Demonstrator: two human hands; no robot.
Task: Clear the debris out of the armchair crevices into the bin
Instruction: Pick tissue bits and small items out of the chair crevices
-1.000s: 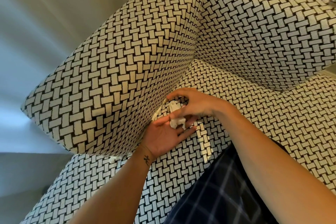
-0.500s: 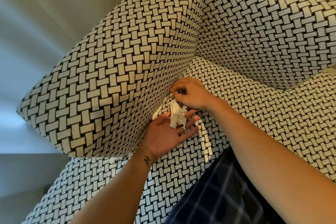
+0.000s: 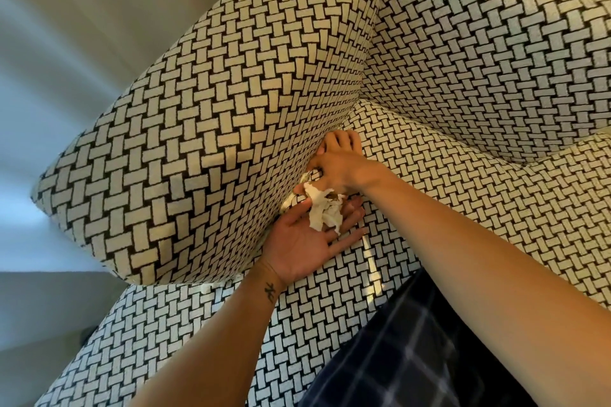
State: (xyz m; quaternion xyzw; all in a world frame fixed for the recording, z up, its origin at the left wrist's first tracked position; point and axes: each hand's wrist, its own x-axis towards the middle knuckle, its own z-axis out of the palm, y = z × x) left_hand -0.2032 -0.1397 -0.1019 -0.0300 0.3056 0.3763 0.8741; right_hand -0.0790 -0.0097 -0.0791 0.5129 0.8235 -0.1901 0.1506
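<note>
Fingers of the left hand lie straight, palm up, beside the armrest, crumpled tissue resting across them. Right hand reaches into the crevice under the armrest; its grip cannot be told.

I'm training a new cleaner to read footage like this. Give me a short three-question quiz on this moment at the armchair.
1. True or false: the bin is in view.
2. The crumpled white paper lies: A) on the fingers of the upturned left hand; B) on the person's lap; C) on the floor.
3. Fill in: the ____ hand reaches into the crevice between armrest and seat.
Key: 1 false; 2 A; 3 right hand.
</note>
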